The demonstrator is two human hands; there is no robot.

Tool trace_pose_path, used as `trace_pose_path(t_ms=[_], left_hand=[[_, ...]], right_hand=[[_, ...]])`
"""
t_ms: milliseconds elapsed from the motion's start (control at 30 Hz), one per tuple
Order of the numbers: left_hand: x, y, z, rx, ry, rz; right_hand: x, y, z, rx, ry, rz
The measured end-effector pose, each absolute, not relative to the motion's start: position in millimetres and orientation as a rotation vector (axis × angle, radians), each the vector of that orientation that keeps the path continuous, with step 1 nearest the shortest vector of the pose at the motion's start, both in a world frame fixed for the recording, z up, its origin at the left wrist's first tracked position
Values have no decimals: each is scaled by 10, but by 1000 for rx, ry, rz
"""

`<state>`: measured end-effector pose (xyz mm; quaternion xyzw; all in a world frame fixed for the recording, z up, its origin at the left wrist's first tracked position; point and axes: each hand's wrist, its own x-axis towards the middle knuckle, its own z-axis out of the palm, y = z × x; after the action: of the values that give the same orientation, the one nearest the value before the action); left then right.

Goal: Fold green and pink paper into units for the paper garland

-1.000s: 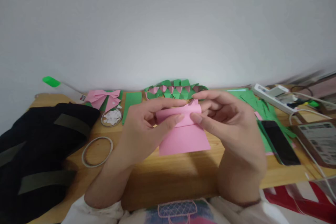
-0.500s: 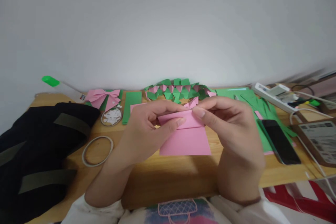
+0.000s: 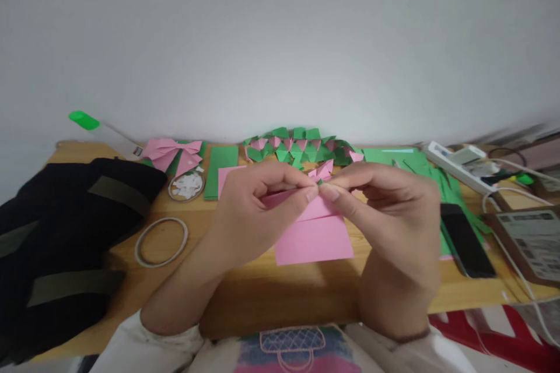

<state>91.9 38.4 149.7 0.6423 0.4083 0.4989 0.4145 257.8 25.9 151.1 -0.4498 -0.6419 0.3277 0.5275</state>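
A sheet of pink paper [image 3: 314, 239] with a folded upper band hangs between my hands above the table. My left hand [image 3: 266, 204] pinches the band near its top edge, thumb in front and fingers behind. Right beside it, the thumb and forefinger of my right hand [image 3: 376, 210] close on the same edge, and both thumb tips almost touch. Behind the hands lie small folded pink pieces [image 3: 321, 170], partly covered. Farther back, a wreath-like row of folded green and pink paper [image 3: 301, 145] rests against the wall.
On the left are a black cloth item [image 3: 65, 233], a tape roll [image 3: 161, 243], a dish of white scraps [image 3: 186, 185], a pink paper bow [image 3: 172, 154] and green paper [image 3: 221, 169]. On the right are a phone [image 3: 468, 242], green sheets [image 3: 450, 186] and a power strip [image 3: 457, 166].
My left thumb has slid right along the folded band to meet my right thumb at the top edge. The paper now tilts slightly, and the view has shifted a little.
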Motion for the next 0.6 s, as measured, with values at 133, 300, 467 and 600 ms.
trace_pose_path(t_ms=[133,300,467,600], left_hand=[[889,358,1526,1526,1008,1220],[827,352,1540,1413,1045,1274],[793,364,1562,1382,1038,1301],[778,358,1570,1399,1076,1320]], right_hand=[[2608,249,1511,-1062,-1503,806],[2673,276,1523,-1056,-1448,754],[2700,293,1530,-1050,-1377,764],[2709,274,1541,-1084,-1357,774]])
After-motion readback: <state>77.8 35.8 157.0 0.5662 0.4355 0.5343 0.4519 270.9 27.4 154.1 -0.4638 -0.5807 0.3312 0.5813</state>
